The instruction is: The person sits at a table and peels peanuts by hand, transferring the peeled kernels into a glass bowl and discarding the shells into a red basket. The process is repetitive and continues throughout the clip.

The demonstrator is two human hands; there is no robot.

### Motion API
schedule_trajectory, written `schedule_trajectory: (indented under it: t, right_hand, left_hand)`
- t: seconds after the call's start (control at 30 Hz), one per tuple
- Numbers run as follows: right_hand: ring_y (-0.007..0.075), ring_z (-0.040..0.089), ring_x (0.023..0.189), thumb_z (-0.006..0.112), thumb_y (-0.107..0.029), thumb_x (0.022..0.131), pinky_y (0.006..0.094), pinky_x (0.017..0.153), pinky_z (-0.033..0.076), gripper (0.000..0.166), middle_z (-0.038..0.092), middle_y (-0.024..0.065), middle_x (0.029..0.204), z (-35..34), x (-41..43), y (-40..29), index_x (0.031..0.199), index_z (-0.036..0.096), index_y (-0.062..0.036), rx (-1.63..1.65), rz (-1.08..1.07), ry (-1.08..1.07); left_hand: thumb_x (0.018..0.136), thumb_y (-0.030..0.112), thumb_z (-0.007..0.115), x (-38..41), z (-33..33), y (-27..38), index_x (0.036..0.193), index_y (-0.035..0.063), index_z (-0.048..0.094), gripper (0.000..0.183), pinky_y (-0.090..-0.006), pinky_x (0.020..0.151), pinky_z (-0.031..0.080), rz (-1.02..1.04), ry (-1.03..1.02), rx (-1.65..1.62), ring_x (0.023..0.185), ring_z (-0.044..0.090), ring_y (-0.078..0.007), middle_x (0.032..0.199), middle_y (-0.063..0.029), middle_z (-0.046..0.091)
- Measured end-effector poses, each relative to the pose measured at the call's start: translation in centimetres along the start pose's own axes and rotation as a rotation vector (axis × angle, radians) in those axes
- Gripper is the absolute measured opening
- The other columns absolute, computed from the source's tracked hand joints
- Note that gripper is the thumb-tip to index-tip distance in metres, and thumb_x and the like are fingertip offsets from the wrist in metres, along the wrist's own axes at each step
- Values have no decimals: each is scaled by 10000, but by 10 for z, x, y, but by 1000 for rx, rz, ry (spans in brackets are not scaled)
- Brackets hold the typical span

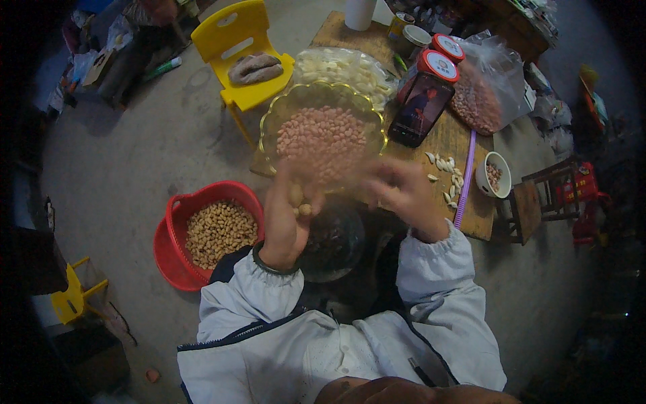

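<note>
In my left hand (282, 217) are a few unshelled peanuts (304, 209), held near the front rim of a yellow-edged clear bowl (264, 132). Many shelled pink peanuts (323, 136) lie in that bowl. My right hand (404, 192) is blurred by motion at the bowl's front right, its fingers bent; whether it holds anything is unclear. Below and between my hands sits a dark round basin (339, 247), partly hidden by my left hand, with dim contents. To the left, a red plastic basket (174, 237) holds unshelled peanuts (221, 235).
A wooden table (474, 222) carries a smartphone (422, 110), red-lidded jars (440, 65), bagged peanuts (477, 98), bagged pale pieces (343, 70), scattered white pieces (454, 182), a purple tube (466, 177) and a small white bowl (483, 184). A yellow chair (257, 93) holds a grey cloth item (255, 68).
</note>
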State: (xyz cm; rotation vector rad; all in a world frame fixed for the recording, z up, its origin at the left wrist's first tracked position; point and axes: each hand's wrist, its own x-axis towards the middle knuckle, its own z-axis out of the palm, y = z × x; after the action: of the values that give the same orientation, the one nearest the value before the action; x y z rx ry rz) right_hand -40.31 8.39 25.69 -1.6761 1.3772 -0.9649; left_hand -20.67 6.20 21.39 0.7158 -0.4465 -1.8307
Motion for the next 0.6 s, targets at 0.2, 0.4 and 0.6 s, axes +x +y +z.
schedule_trajectory:
  t: [0.2,0.4,0.6]
  right_hand:
    - [280,643,655,693,-224,795,370,572,487,215,652,96,731,9,-18,-15,969,641,-111,-270,-115,-316]
    - [272,630,649,715,-168,750,374,545,471,210,628,87,769,22,-17,-24,935,632,-114,-317,-304,69]
    - [241,590,773,727,-114,669,352,599,468,275,578,53,901,43,-8,-23,925,632,-79,-427,-559,218]
  left_hand:
    - [1015,397,314,-1,3,-2,915,89,507,376,-231,496,344,-102,3,-48,544,410,-124,702,-16,420]
    - [1014,390,322,-2,-6,-11,925,96,503,356,-230,516,378,-167,-112,-98,585,451,-127,750,-22,449]
    - [1021,400,283,-7,6,-15,1044,95,538,398,-239,632,471,-210,8,-27,785,567,-115,920,-45,575]
